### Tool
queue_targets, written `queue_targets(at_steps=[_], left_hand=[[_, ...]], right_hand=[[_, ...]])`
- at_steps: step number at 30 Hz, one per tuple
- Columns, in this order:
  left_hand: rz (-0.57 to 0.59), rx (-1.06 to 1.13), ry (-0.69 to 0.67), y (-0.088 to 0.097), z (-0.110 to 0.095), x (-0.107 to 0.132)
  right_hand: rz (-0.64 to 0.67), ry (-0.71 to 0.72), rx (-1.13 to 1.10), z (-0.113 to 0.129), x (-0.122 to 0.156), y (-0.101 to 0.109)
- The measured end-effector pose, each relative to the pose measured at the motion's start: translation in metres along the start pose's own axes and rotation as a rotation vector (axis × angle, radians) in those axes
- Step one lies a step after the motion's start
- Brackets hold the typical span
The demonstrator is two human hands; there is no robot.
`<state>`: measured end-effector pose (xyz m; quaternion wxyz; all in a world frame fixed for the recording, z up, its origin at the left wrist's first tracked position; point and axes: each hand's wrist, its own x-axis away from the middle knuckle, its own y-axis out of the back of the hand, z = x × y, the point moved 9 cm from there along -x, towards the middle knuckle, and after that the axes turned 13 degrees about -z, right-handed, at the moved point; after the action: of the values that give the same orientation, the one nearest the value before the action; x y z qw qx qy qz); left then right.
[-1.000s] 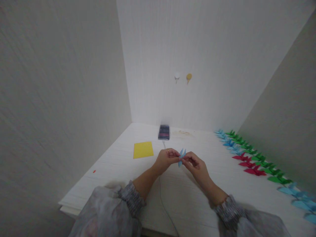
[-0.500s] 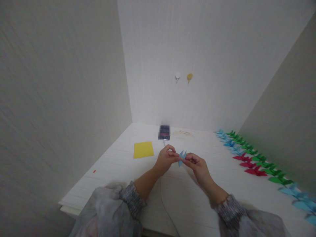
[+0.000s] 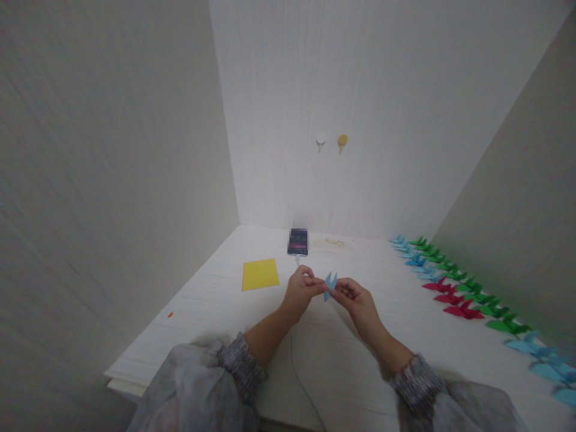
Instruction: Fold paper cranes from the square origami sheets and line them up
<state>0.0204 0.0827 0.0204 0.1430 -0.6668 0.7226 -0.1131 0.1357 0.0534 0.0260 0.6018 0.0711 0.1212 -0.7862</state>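
Note:
A small light-blue origami crane (image 3: 330,284), partly folded with two narrow points sticking up, is held above the table between both hands. My left hand (image 3: 300,293) pinches its left side between thumb and fingers. On its right side, my right hand (image 3: 359,298) grips it the same way, fingers curled. The fingertips hide part of the folded paper.
A yellow paper square (image 3: 260,275) lies left of my hands. Behind stands a phone (image 3: 297,242) with a white cable (image 3: 297,366) running forward. Rows of green, red and blue paper cranes (image 3: 463,309) line the right. An orange scrap (image 3: 170,314) lies left.
The view has shifted slightly. Both hands keep their pinch on the blue origami crane, and its two upright points appear slightly closer together.

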Motion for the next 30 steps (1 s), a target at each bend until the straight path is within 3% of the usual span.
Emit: queue_targets(at_steps=[7, 13, 20, 27, 30], left_hand=[[-0.012, 0.019, 0.015, 0.002, 0.005, -0.001], [0.085, 0.051, 0.043, -0.006, 0.008, 0.001], [0.133, 0.013, -0.030, -0.012, 0.002, 0.002], [0.149, 0.000, 0.002, -0.010, 0.001, 0.004], [0.214, -0.016, 0.043, -0.015, 0.005, 0.007]], right_hand=[[0.010, -0.016, 0.038, -0.006, 0.001, 0.000], [0.011, 0.035, 0.053, 0.002, 0.004, 0.002], [-0.025, 0.133, 0.169, 0.007, 0.002, 0.007], [0.101, 0.226, 0.219, 0.019, 0.008, -0.005], [0.108, 0.203, 0.187, 0.025, 0.006, -0.001]])
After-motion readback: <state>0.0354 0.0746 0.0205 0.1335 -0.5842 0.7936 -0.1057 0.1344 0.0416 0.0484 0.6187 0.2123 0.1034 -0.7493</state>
